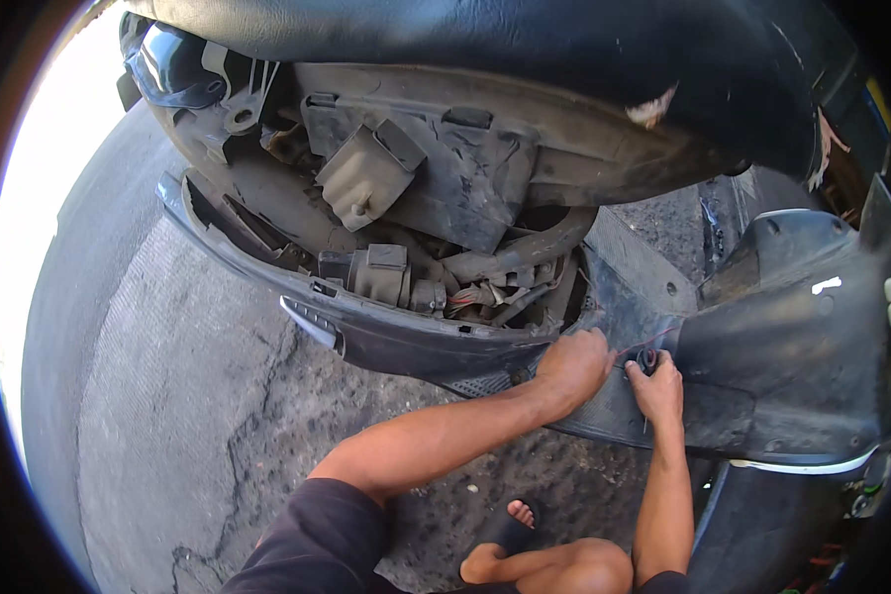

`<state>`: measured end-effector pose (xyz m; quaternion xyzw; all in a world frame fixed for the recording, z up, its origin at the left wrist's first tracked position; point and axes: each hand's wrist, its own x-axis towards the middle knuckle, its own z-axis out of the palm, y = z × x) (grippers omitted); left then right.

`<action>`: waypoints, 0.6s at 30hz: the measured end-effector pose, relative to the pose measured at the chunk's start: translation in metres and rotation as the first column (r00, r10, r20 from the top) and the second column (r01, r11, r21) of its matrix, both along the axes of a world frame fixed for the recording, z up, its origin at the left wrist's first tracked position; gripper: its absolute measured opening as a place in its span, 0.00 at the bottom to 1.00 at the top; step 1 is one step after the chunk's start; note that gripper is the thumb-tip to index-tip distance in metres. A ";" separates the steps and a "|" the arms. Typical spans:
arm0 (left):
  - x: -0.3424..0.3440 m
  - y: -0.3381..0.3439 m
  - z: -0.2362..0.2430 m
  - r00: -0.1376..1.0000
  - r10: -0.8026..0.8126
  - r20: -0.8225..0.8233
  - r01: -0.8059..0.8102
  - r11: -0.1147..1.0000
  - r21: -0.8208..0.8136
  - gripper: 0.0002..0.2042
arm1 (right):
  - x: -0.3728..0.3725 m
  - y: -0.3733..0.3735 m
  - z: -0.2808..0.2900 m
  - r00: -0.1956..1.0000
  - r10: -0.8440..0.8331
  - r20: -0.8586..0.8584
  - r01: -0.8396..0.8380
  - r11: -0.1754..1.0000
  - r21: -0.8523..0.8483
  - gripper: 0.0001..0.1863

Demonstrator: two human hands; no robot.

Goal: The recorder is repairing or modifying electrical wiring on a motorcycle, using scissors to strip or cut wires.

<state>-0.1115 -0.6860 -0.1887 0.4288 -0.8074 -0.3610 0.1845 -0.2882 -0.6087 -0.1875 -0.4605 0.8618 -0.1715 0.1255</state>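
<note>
Head view: person's right hand (657, 388) is closed on a small dark roll (647, 357), over the scooter's footboard (636, 299), right of the opened side panel (406, 348). Left hand (574, 368) is curled just left of it, by a thin red wire (653, 339), can't tell if gripping; exposed wiring (477, 296) sits farther left, seat (505, 32) on far side.

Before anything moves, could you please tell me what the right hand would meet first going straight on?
Probably the thin reddish wire just beyond the right hand, then the dark floorboard, though depth is unclear.
</note>
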 end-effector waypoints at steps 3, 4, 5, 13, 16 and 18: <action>0.034 0.026 0.018 0.978 -0.147 0.148 0.160 0.984 -0.080 0.16 | 0.017 0.011 -0.010 1.000 0.009 0.006 -0.009 0.996 -0.086 0.29; 0.046 0.039 0.023 0.944 -0.294 0.152 0.307 0.949 -0.072 0.16 | 0.014 0.022 -0.024 0.982 -0.039 -0.183 -0.003 0.975 -0.224 0.28; 0.065 0.046 0.031 0.891 -0.425 0.161 0.439 0.896 -0.061 0.17 | 0.014 0.032 -0.024 0.980 -0.033 -0.198 -0.022 0.963 -0.270 0.27; 0.267 0.008 0.174 0.963 0.260 -0.076 -0.151 0.285 -0.946 0.18 | 0.141 -0.007 0.087 0.739 0.672 0.041 -0.511 0.600 -0.616 0.24; 0.274 -0.006 0.184 0.912 0.398 0.103 -0.066 0.388 -0.919 0.15 | 0.159 -0.028 0.088 0.720 0.689 -0.085 -0.582 0.531 -0.616 0.23; 0.280 0.006 0.187 0.899 0.371 0.232 -0.006 0.541 -0.841 0.12 | 0.158 -0.030 0.084 0.695 0.712 -0.103 -0.653 0.564 -0.505 0.22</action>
